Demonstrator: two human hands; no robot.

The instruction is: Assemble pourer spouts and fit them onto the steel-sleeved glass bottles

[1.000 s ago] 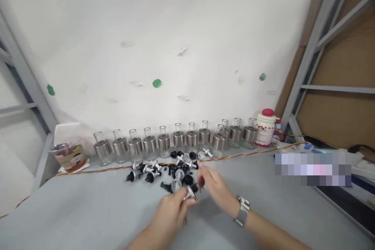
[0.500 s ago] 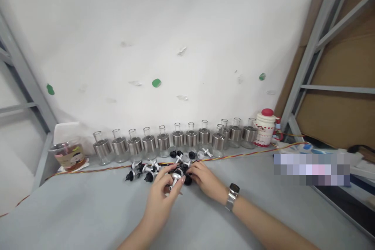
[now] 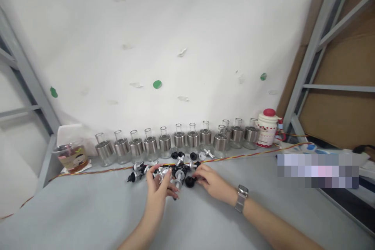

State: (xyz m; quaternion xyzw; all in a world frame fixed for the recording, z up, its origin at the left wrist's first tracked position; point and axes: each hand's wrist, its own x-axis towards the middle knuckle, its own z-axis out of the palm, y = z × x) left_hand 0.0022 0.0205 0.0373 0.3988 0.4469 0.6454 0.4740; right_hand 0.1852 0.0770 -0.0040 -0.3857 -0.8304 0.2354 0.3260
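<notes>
A heap of small black and silver pourer caps (image 3: 178, 166) lies on the grey table (image 3: 88, 211) in front of a row of glass bottles with steel collars (image 3: 179, 139). My left hand (image 3: 159, 187) reaches into the left side of the heap, fingers curled round a silver cap (image 3: 164, 172). My right hand (image 3: 212, 183), with a watch on the wrist, rests at the heap's right side, its fingertips pinching at a black cap (image 3: 190, 181); whether it grips it I cannot make out.
A red, yellow and orange twisted cable (image 3: 249, 152) runs across the table behind the heap. A plastic cup with a brown drink (image 3: 72, 156) stands at the far left, a red and white jug (image 3: 267, 128) at the right. Grey shelf frames (image 3: 307, 58) flank the table.
Both hands have moved forward from the near table into the heap of caps. The left hand, holding a silver cap before, now sits farther left among the pieces.
</notes>
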